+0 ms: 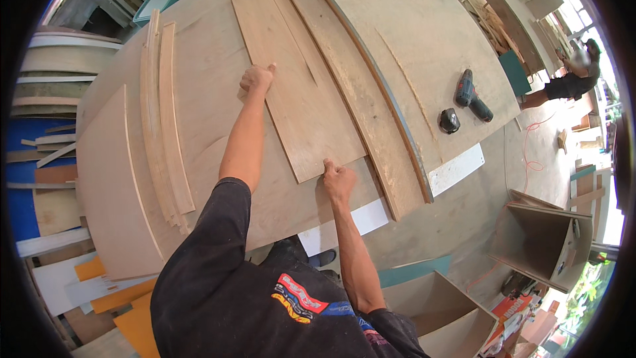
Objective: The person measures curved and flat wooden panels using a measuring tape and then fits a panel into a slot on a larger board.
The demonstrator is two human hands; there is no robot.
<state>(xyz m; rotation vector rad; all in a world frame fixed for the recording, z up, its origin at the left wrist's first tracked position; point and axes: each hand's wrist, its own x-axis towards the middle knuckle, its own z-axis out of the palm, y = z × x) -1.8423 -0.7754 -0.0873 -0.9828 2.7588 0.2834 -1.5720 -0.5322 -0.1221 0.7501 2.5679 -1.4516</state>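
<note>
One plywood panel point(291, 79) under two hands: left hand point(257, 78), right hand point(338, 179).

Plywood panel point(295, 86) under both hands: pale, matt, smooth veneer, faint grain. Big sheet point(205, 93) beneath: same matt plywood. Strips point(162, 119) at 9 o'clock: raw wood, rough-sawn edges. Drill point(472, 96) at 2 o'clock: dark plastic, slight sheen.

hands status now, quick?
Left hand: closed, gripping the plywood panel's left edge.
Right hand: closed, gripping the panel's near edge.
</note>
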